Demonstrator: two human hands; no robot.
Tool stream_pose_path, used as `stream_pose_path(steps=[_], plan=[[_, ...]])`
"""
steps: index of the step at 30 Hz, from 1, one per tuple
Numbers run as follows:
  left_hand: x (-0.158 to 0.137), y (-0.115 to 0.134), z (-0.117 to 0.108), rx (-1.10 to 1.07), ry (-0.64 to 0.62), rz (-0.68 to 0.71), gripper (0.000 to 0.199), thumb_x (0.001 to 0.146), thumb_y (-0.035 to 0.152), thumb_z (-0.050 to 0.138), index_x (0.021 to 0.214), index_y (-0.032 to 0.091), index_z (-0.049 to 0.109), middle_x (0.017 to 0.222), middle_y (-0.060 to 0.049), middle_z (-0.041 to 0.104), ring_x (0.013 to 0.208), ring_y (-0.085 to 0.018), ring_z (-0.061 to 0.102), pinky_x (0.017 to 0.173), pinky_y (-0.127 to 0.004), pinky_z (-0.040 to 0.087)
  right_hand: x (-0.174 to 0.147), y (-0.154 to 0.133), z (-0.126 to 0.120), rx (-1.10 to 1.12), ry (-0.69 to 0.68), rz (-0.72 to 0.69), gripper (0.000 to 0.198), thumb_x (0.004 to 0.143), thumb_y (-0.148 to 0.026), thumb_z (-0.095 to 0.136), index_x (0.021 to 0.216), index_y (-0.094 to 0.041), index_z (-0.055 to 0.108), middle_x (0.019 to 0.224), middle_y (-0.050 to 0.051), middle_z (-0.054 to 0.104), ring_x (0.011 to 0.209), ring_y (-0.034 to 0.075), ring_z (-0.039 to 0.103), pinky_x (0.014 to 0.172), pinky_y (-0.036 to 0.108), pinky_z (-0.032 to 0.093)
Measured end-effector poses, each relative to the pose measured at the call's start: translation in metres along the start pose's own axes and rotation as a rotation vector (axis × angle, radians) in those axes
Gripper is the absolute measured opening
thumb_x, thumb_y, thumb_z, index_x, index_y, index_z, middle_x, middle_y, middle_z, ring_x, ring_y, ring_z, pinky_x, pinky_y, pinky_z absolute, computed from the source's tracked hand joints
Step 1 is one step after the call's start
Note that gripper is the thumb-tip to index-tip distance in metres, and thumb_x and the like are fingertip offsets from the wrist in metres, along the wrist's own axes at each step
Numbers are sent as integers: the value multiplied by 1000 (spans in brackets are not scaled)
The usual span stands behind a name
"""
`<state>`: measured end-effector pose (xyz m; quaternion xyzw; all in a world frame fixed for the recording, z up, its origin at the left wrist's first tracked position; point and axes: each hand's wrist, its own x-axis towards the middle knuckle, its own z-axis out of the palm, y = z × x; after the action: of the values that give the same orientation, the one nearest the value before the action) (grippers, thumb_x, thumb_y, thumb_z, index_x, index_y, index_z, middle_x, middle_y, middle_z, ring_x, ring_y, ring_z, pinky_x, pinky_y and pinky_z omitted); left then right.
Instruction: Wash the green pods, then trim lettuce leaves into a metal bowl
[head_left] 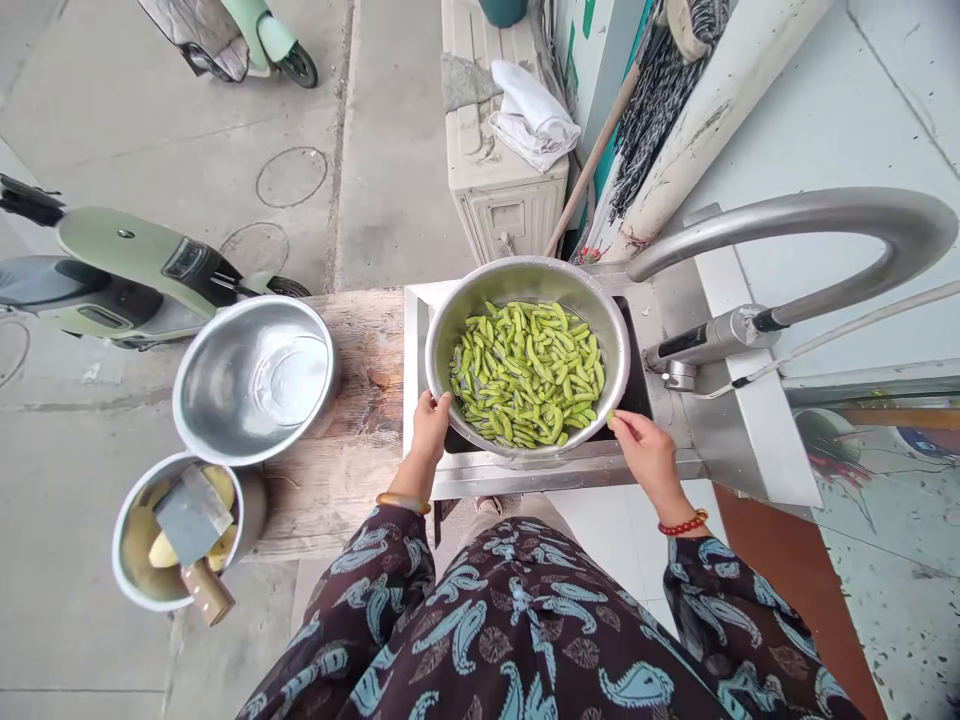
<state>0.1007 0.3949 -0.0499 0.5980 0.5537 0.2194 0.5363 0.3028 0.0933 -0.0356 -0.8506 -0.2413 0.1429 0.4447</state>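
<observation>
A large round metal basin (439, 365) rests over the sink, full of green bean pods (525, 370) that look like edamame, with some water among them. My left hand (429, 425) is closed on the basin's near left rim, thumb on top. At the near right rim, my right hand (646, 452) has its fingertips pinched together. A small green piece, seemingly a bean pod, shows between them, beside the rim. The undersides of both hands' fingers are partly hidden.
The steel sink (517, 470) has a curved faucet (810, 215) on its right. Left, on a wooden board (367, 400), stands a metal bowl (255, 380); beside it, a pot (124, 545) holds peeled potatoes and a cleaver (196, 525). A scooter (142, 255) is parked beyond.
</observation>
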Motion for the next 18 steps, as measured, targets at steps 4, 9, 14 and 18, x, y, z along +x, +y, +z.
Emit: stream_pose_path(steps=[4, 9, 14, 18], plan=[[7, 7, 1, 33, 32, 26, 25, 77, 44, 61, 81, 20, 54, 70, 3, 51, 68, -15, 49, 64, -27, 40, 27, -2, 10, 207, 137, 102, 54, 87, -51, 57, 132, -20, 59, 126, 12, 65, 105, 22, 64, 90, 37, 52], [23, 16, 2, 73, 79, 117, 23, 81, 37, 58, 71, 22, 44, 66, 5, 40, 64, -13, 39, 62, -26, 32, 41, 19, 31, 271, 185, 353, 63, 83, -59, 54, 129, -16, 59, 110, 12, 68, 91, 22, 65, 77, 35, 53], [38, 17, 10, 86, 149, 249, 23, 89, 35, 50, 72, 23, 40, 67, 5, 36, 64, -13, 34, 62, -26, 30, 62, 14, 51, 123, 306, 302, 53, 87, -62, 40, 99, -18, 65, 80, 4, 65, 76, 19, 55, 69, 31, 44], [41, 16, 14, 69, 192, 295, 30, 91, 36, 49, 67, 23, 36, 66, 5, 33, 63, -13, 32, 60, -26, 29, 69, 7, 56, 47, 439, 276, 42, 89, -57, 39, 83, -20, 59, 70, 0, 55, 68, 17, 46, 66, 30, 37]])
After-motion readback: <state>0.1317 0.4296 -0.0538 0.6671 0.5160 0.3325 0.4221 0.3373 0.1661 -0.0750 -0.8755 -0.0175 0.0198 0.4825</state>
